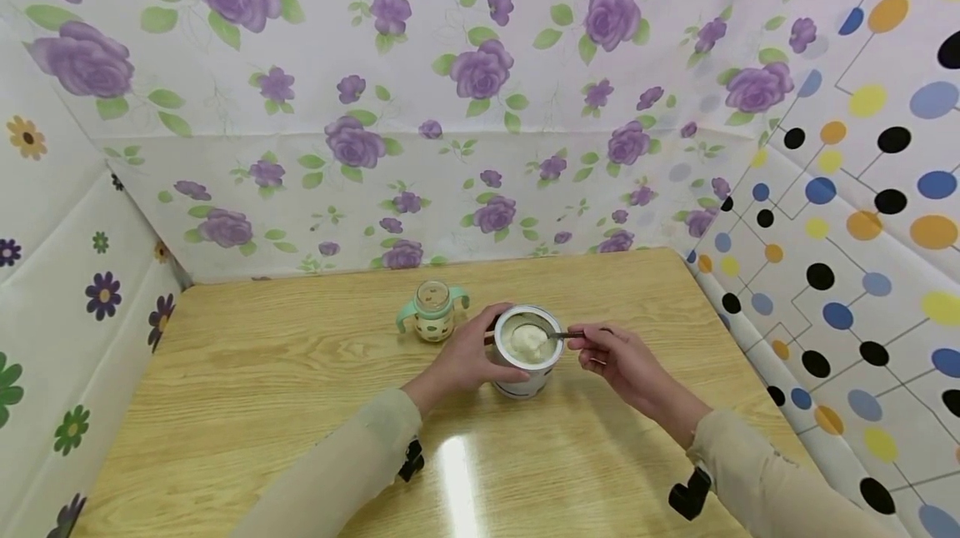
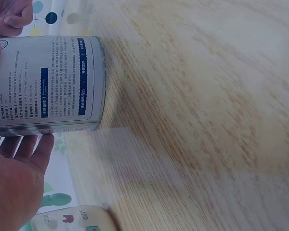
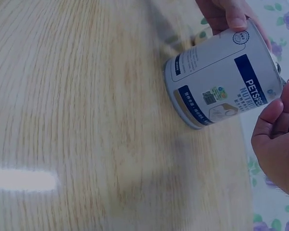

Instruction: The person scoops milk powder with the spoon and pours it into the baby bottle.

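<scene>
- With right grip [image 1: 618,363] nearly closed, pinching spoon [image 1: 567,335].
- With left grip [image 1: 472,351] curled partway round PETSPEC-labelled powder tin [image 1: 521,386], left of right grip.
- Likely scooping; next probably calls for lifting steadily, unspilled.

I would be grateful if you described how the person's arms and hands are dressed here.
Both arms wear long, pale cream sleeves, wrinkled near the cuffs. The left hand and right hand are bare, without gloves. A small black device sits at the right cuff, and another black one at the left. No cables are discernible.
</scene>
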A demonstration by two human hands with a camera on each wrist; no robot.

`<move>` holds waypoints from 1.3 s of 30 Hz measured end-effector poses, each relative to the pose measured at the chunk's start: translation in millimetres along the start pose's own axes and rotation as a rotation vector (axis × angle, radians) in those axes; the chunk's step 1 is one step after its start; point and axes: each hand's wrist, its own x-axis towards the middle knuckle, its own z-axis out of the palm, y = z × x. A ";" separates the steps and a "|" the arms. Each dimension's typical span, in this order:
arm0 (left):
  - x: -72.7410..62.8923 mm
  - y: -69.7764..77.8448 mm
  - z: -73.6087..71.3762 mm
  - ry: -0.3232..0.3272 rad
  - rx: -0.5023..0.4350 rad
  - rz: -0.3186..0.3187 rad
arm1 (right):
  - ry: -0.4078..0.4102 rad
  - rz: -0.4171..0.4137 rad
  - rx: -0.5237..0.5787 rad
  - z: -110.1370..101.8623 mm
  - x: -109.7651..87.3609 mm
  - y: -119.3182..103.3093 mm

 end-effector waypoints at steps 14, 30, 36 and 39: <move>-0.7 0.0 -1.0 0.003 -0.012 0.002 | -0.011 0.026 0.112 2.8 3.8 1.0; -2.1 1.8 -1.9 0.005 -0.040 -0.009 | 0.004 0.056 0.138 5.4 7.1 0.2; -2.1 3.6 -2.8 -0.011 -0.038 -0.010 | 0.012 0.061 0.122 5.6 6.4 1.9; -1.8 3.5 -3.6 -0.028 -0.022 -0.006 | 0.016 0.063 0.126 5.5 5.9 2.6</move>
